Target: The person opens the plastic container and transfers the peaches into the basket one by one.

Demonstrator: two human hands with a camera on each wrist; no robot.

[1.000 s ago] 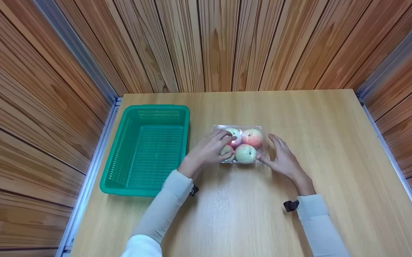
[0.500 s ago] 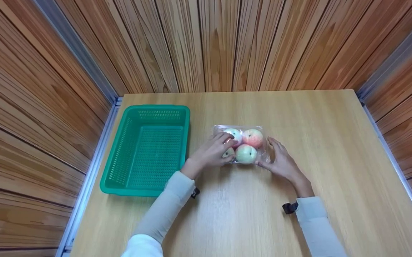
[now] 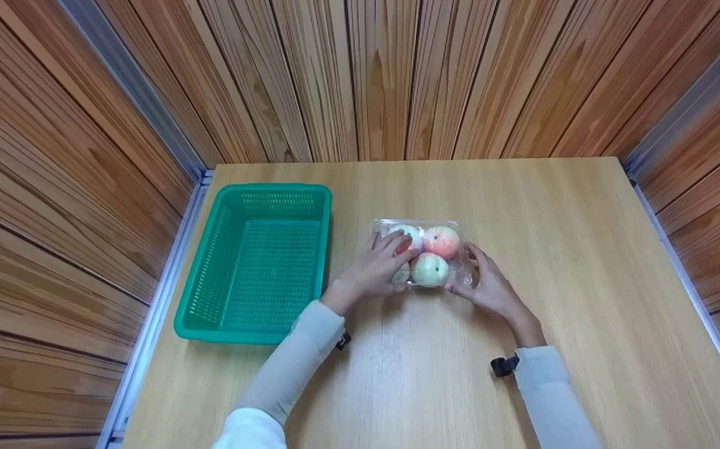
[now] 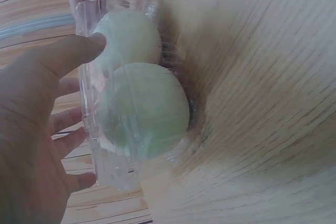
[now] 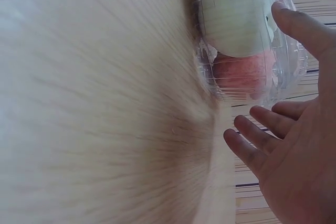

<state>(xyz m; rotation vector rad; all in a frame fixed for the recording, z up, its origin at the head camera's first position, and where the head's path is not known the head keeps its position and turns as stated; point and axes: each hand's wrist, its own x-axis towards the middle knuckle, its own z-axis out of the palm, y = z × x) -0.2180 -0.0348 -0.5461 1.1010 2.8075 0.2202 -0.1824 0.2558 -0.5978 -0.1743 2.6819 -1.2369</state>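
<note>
A clear plastic box (image 3: 416,222) of peaches rests on the wooden table, its lid lying over the fruit. Inside, a pink peach (image 3: 440,241) and a pale green peach (image 3: 430,269) show plainly on the right; those on the left are partly covered. My left hand (image 3: 375,268) reaches over the box's left part, fingers spread and thumb touching the lid in the left wrist view. At the right end, my right hand (image 3: 492,284) has its thumb (image 5: 302,27) close to the near corner and its fingers extended beside the box. Whether those fingers touch it is unclear.
To the left stands a green plastic basket (image 3: 252,342) with slotted sides and nothing inside. The wooden table (image 3: 584,262) reaches back to a plank-patterned wall (image 3: 385,75). Metal rails run along its left and right sides.
My left hand has shifted slightly right over the box and spread its fingers. My right hand's fingers have moved down and nearer to the box's right end. The box stays in place.
</note>
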